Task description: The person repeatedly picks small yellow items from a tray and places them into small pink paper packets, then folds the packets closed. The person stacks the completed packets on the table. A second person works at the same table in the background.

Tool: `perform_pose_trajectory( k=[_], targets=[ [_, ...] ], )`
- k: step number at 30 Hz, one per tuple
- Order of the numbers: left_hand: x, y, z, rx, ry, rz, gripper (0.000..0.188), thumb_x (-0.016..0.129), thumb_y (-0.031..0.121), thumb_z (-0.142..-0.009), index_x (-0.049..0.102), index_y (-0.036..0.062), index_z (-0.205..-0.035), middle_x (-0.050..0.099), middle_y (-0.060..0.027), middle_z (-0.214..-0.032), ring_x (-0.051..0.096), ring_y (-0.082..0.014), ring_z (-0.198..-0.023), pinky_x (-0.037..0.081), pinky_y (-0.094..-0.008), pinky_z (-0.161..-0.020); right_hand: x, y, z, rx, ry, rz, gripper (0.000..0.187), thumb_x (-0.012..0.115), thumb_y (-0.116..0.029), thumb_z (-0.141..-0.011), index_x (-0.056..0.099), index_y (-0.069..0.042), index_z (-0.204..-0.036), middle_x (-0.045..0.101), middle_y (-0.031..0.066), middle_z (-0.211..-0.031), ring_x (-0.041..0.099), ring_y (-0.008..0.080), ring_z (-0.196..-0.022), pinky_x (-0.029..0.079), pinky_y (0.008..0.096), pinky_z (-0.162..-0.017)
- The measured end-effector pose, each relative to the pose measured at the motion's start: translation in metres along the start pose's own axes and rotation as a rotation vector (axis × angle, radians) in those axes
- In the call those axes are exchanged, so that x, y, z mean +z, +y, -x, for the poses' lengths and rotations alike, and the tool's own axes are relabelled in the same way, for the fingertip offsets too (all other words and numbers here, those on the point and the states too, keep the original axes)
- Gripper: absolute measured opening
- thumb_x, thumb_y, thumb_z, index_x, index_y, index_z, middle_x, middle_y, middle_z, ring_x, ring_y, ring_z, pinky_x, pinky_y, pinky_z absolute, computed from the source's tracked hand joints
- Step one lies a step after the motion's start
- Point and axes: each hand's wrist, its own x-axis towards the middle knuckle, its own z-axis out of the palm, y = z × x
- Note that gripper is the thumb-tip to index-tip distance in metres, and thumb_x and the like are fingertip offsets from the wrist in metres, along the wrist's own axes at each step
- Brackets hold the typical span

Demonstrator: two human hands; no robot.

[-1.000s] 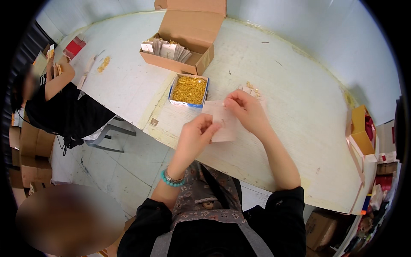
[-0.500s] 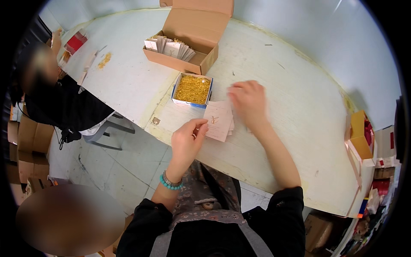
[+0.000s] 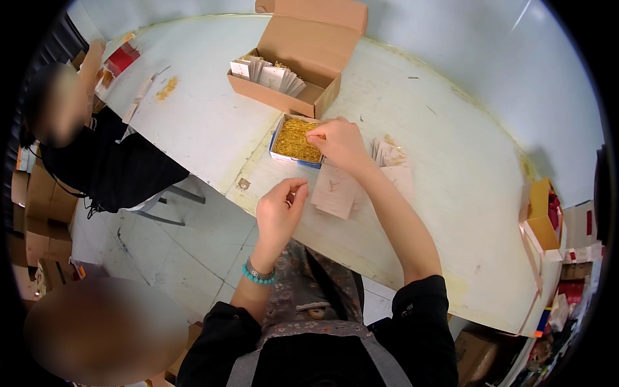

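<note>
A small white-and-blue box (image 3: 275,153) full of tiny gold-coloured metal pieces (image 3: 296,138) stands on the white table. Over its right side is my right hand (image 3: 342,143), with thumb and forefinger pinched together; anything between them is too small to make out. My left hand (image 3: 281,209) hovers at the table's near edge, fingers curled into a pinch, and what it holds, if anything, is hidden. Between the hands lies a stack of pale printed cards (image 3: 334,193), partly under my right forearm. More cards (image 3: 389,153), some bearing gold pieces, lie right of that forearm.
Behind the small box stands an open brown carton (image 3: 277,100) holding rows of cards. A person in black (image 3: 122,161) sits at the table's left, near scattered gold pieces (image 3: 167,88). A yellow box (image 3: 543,213) is at the right edge.
My right hand has moved left from beside the cards to the small box. My left hand has come away from the card stack's edge. The view has shifted slightly.
</note>
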Motion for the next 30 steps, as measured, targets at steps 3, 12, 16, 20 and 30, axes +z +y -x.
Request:
perform_pose_trajectory(
  k=[3, 12, 16, 20, 30],
  targets=[
    [0.004, 0.0, -0.005, 0.061, 0.028, 0.02, 0.011, 0.065, 0.008, -0.083, 0.066, 0.0017, -0.092, 0.067, -0.0063, -0.072, 0.058, -0.0103, -0.052, 0.045, -0.0234, -0.05, -0.002, 0.003, 0.0, 0.03, -0.02, -0.03, 0.013, 0.062, -0.023, -0.078, 0.072, -0.016, -0.073, 0.066, 0.007, -0.082, 0.061, 0.0269, -0.078, 0.045, 0.0425, -0.067],
    [0.003, 0.017, -0.043, 0.077, 0.118, 0.037, 0.015, 0.068, 0.007, -0.081, 0.066, 0.0001, -0.094, 0.067, -0.0102, -0.084, 0.06, -0.0144, -0.06, 0.048, -0.0248, -0.054, -0.027, -0.016, 0.013, 0.255, -0.085, -0.569, 0.02, 0.065, -0.021, -0.078, 0.072, -0.003, -0.084, 0.068, 0.0119, -0.078, 0.063, 0.0197, -0.068, 0.049, 0.0311, -0.063],
    [0.003, 0.022, -0.047, 0.281, 0.086, -0.049, 0.013, 0.07, 0.004, -0.079, 0.068, 0.0013, -0.091, 0.066, -0.0095, -0.084, 0.06, -0.0153, -0.061, 0.048, -0.0246, -0.053, -0.046, -0.026, 0.029, 0.436, -0.24, -0.82, 0.022, 0.065, -0.021, -0.08, 0.071, 0.0, -0.087, 0.068, 0.0079, -0.074, 0.059, 0.0105, -0.066, 0.047, 0.0264, -0.061],
    [-0.001, 0.03, -0.04, 0.37, 0.039, -0.12, 0.011, 0.069, 0.0, -0.079, 0.068, 0.0007, -0.089, 0.065, -0.007, -0.082, 0.059, -0.0116, -0.062, 0.047, -0.0217, -0.052, -0.053, -0.029, 0.047, 0.318, -0.147, -0.74, 0.019, 0.066, -0.016, -0.084, 0.069, 0.002, -0.09, 0.065, 0.0008, -0.079, 0.053, 0.0054, -0.067, 0.042, 0.0209, -0.059],
    [0.0, 0.026, -0.028, 0.203, -0.153, 0.572, 0.018, 0.064, -0.007, -0.081, 0.065, -0.0011, -0.097, 0.057, -0.0045, -0.091, 0.054, -0.0087, -0.071, 0.05, -0.0216, -0.052, -0.058, -0.049, 0.066, 0.546, -0.286, -1.424, 0.017, 0.064, -0.022, -0.085, 0.065, -0.004, -0.086, 0.055, -0.0042, -0.071, 0.041, 0.0035, -0.062, 0.033, 0.0189, -0.055]
  ],
)
